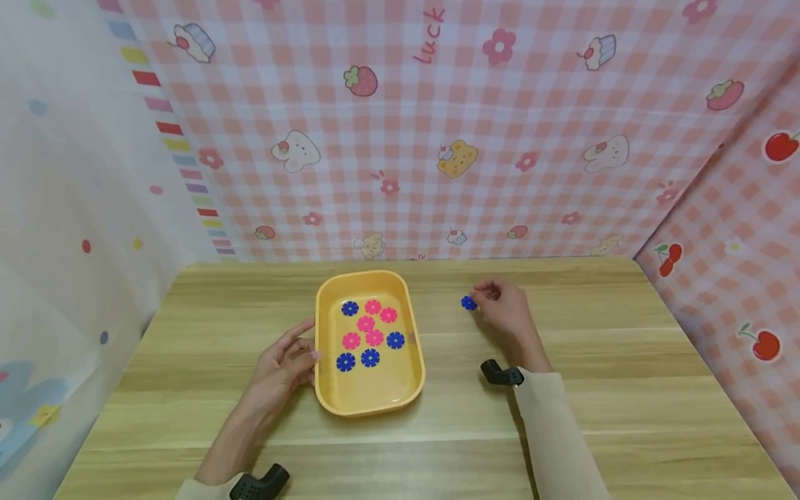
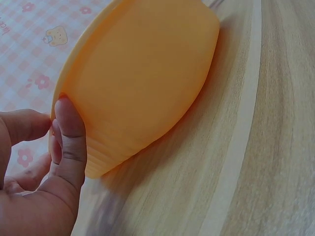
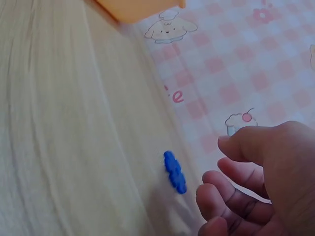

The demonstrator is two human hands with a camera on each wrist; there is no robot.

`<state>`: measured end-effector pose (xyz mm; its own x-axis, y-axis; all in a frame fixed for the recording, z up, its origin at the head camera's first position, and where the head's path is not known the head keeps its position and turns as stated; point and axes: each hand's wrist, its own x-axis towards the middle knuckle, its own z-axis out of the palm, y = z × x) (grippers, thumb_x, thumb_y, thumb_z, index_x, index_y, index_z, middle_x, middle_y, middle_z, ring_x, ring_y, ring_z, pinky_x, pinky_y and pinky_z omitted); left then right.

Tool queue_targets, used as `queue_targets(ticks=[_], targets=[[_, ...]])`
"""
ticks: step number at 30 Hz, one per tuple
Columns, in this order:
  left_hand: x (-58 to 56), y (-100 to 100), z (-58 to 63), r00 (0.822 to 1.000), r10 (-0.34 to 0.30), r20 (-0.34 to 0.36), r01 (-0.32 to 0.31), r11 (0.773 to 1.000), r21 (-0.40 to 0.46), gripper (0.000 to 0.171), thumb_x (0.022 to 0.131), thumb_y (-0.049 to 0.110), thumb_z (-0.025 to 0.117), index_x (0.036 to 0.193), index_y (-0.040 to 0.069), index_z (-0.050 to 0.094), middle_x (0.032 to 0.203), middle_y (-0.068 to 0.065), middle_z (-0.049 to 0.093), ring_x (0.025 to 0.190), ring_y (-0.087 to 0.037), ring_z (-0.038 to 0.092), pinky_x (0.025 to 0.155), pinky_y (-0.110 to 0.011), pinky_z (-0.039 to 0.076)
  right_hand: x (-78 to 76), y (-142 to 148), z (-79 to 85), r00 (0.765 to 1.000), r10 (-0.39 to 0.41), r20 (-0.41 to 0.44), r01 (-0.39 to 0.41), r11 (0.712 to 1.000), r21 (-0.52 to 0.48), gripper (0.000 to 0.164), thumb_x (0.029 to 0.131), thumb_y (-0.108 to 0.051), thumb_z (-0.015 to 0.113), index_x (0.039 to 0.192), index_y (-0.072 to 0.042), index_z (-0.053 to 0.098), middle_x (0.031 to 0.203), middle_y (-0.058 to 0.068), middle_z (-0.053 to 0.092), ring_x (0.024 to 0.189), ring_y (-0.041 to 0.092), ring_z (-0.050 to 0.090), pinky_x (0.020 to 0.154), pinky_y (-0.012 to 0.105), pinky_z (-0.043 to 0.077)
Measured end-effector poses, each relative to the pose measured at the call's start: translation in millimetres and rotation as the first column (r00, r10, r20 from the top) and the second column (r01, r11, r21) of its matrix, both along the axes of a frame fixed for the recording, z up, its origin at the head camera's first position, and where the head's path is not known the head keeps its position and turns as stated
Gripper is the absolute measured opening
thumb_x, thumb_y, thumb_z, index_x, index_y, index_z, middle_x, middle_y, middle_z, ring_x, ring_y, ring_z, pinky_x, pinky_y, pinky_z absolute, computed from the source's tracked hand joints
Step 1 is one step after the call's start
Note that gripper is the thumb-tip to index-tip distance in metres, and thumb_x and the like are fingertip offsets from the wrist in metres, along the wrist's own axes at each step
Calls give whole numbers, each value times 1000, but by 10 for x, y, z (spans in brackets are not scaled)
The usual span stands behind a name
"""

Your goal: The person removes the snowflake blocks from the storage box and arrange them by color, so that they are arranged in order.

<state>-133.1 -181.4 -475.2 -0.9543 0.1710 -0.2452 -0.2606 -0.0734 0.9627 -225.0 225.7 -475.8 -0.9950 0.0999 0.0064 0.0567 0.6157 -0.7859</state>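
A yellow tray [image 1: 369,410] stands on the table with several pink and blue notched discs in it. At its left side, my left hand [image 1: 284,364] holds the tray, the thumb at the rim and the bent fingers along the outer wall. In the left wrist view that hand [image 2: 56,162] is right against the tray's outer wall [image 2: 147,73]. To the right of the tray, a loose blue notched disc [image 1: 468,303] lies near the fingertips of my right hand [image 1: 503,305]. The right wrist view shows a gap between this disc [image 3: 174,172] and the loosely bent fingers [image 3: 211,199].
The wooden table [image 1: 594,389] extends in front of and beside the tray. A pink checked cloth [image 1: 412,139] with cartoon prints hangs behind it. More printed cloth hangs along the left and right sides. Both wrists wear a black device [image 1: 502,373].
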Motion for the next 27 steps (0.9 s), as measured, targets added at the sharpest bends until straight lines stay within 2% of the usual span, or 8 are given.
queue_targets(ticks=[8, 17, 27], targets=[[5, -1, -2, 1000, -8, -7, 8, 1000, 6, 68, 98, 9, 68, 158, 17, 38, 111, -4, 59, 82, -13, 63, 72, -28, 60, 13, -74, 128, 992, 98, -82, -99, 995, -6, 35, 97, -26, 69, 124, -2, 66, 108, 14, 70, 95, 28, 67, 74, 31, 56], [-4, 15, 12, 1000, -6, -11, 6, 1000, 12, 67, 98, 8, 68, 157, 17, 38, 109, -1, 59, 82, -11, 63, 72, -26, 60, 43, -208, 257, 983, 156, -97, -159, 987, -28, 43, 95, -34, 74, 130, -12, 63, 113, 8, 70, 101, 27, 68, 79, 36, 58], [10, 14, 27, 1000, -6, 1, 6, 1000, 5, 67, 98, 7, 67, 158, 17, 38, 108, -1, 59, 82, -13, 63, 71, -27, 60, 90, -433, 267, 968, 240, -79, -246, 966, -76, 50, 94, -32, 75, 137, -14, 58, 124, 15, 68, 103, 27, 67, 84, 40, 59]])
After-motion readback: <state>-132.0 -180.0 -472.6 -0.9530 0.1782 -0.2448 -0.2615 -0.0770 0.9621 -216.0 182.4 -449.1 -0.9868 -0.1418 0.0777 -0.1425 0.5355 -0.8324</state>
